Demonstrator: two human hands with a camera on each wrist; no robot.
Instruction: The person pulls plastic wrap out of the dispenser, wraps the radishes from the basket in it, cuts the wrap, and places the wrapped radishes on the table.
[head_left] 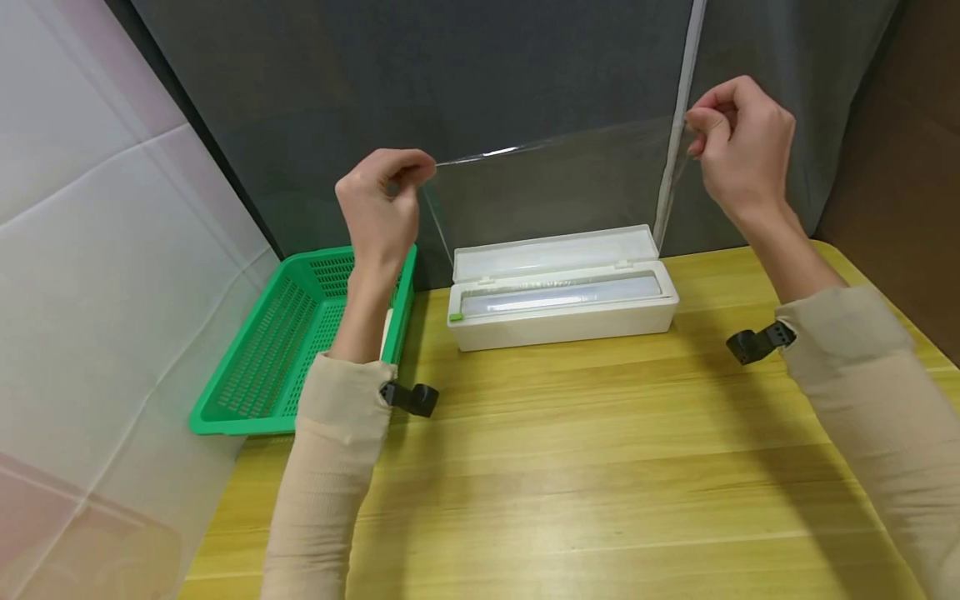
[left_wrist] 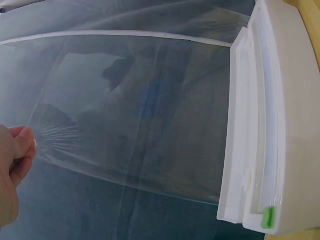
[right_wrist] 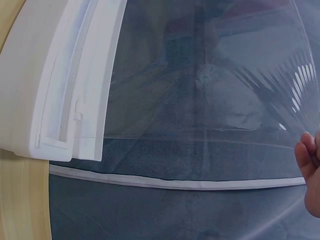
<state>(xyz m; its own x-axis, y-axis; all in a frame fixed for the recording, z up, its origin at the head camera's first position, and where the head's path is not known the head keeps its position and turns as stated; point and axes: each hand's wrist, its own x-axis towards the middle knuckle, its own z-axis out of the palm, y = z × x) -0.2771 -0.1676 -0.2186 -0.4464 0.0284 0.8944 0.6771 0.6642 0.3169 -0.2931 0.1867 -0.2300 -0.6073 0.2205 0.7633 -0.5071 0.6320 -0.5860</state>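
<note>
A clear sheet of plastic wrap stretches upward from a white dispenser box on the table. My left hand pinches its upper left corner between thumb and fingers; creases fan out from that pinch in the left wrist view. At the opposite upper corner my right hand pinches the film, a little higher than the left, with similar folds in the right wrist view. The box's lid stands raised at the back. A small green slider sits at the left end of the box's slot.
A green perforated basket stands at the table's left, partly behind my left forearm. Behind the wooden table hangs a dark grey curtain with a white strip. A white sheet borders the left side, a brown panel the right.
</note>
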